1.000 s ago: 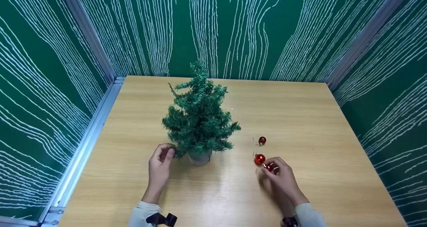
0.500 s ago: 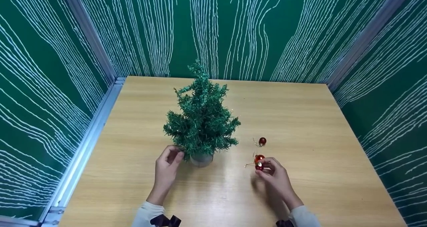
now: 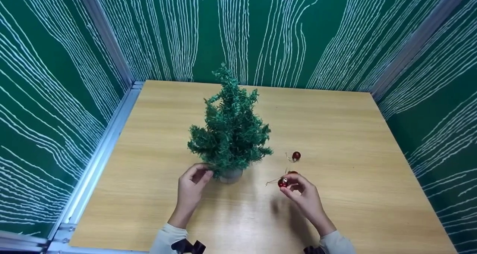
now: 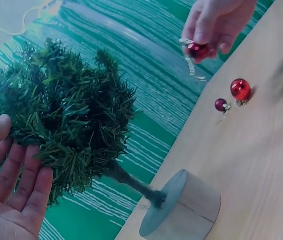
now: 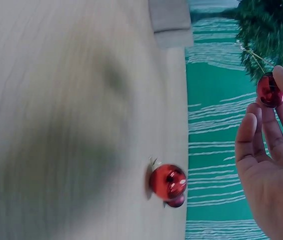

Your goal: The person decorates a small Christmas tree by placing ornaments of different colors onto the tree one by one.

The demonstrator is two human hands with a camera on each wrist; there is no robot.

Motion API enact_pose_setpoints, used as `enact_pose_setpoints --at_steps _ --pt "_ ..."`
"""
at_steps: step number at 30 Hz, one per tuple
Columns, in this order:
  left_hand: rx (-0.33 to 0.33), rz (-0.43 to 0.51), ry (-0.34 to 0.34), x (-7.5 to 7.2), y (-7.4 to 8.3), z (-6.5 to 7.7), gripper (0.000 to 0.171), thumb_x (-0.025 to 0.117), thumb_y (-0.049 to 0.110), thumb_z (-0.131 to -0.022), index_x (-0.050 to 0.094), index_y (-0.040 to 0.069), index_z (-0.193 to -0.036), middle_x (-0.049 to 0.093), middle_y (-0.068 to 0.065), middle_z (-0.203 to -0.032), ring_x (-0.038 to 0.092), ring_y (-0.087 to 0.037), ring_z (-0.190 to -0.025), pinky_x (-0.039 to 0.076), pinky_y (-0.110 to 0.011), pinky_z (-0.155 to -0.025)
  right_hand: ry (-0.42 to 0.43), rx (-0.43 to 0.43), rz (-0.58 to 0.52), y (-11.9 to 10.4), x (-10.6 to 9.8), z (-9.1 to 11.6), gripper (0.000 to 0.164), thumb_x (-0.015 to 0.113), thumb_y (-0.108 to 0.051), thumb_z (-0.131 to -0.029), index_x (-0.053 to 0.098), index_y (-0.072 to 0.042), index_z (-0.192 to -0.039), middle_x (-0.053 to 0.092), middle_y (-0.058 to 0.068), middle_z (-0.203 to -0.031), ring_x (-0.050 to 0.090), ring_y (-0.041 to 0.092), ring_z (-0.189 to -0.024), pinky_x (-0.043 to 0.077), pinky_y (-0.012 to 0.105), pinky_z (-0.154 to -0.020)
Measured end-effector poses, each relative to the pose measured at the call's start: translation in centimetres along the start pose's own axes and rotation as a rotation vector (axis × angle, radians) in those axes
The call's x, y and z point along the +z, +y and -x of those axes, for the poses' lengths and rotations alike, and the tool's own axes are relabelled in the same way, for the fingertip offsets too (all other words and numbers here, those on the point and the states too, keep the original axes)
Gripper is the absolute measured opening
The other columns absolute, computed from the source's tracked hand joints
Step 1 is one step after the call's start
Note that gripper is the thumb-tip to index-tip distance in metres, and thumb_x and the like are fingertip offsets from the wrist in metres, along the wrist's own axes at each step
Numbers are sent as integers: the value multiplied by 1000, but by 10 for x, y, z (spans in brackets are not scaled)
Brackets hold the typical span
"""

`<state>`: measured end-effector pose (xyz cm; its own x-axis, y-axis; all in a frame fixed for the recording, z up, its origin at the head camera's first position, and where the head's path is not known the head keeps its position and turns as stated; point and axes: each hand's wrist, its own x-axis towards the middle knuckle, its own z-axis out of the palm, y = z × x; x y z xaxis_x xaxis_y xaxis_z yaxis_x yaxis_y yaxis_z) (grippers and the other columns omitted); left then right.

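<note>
A small green artificial Christmas tree point(image 3: 231, 131) stands upright on its round wooden base point(image 4: 194, 210). My left hand point(image 3: 192, 187) is at its lower left side, thumb and fingers pinching a low branch; foliage partly hides the fingertips in the left wrist view. My right hand point(image 3: 303, 192) pinches a small shiny red bauble point(image 5: 270, 90) between thumb and fingers, above the table to the right of the tree. The bauble's gold string point(image 3: 272, 181) sticks out toward the tree.
On the table right of the tree lie a larger bright red bauble point(image 4: 240, 89), partly hidden behind my right hand in the head view, and a small dark red bauble point(image 3: 296, 156). Green white-lined panels point(image 3: 208, 34) enclose the wooden table point(image 3: 328, 123) behind and at the sides.
My right hand has lifted the small bauble and carried it left, its string now hanging free. My left hand has shifted slightly right, and the tree has turned a little.
</note>
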<state>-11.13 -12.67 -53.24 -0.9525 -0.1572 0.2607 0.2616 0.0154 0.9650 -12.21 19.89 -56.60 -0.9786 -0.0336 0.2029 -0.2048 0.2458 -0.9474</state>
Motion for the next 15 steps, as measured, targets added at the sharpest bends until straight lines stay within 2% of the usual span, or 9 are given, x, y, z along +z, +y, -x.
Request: enact_pose_setpoints --at_steps 2,7,8,15 --pt "2 7 -13 5 5 1 13 70 0 -88 67 -6 -100 67 -1 -94 62 -10 -85 53 -22 -75 -5 -7 -8 -12 3 1 29 79 4 -76 70 -2 -104 69 8 -96 63 11 -82 52 20 -72" --pt "-5 -2 -65 16 8 5 14 72 1 -87 67 -6 -98 67 -9 -94 64 -10 -87 54 -24 -79 -14 -27 -23 -22 10 3 30 78 7 -75 70 -1 -103 69 11 -98 63 11 -85 52 20 -72" --pt "-1 -8 -78 18 4 6 14 72 4 -87 68 -4 -99 68 -11 -95 64 -10 -88 55 -24 -80 -16 -36 -18 -19 11 3 30 79 6 -75 70 -2 -104 69 10 -98 63 11 -85 52 20 -73" --pt "-31 -38 -165 33 7 10 17 75 13 -86 70 2 -99 70 -11 -100 67 -14 -95 55 -28 -86 -38 -67 -10 -24 18 7 32 80 3 -75 71 -5 -105 69 7 -102 62 11 -86 53 23 -76"
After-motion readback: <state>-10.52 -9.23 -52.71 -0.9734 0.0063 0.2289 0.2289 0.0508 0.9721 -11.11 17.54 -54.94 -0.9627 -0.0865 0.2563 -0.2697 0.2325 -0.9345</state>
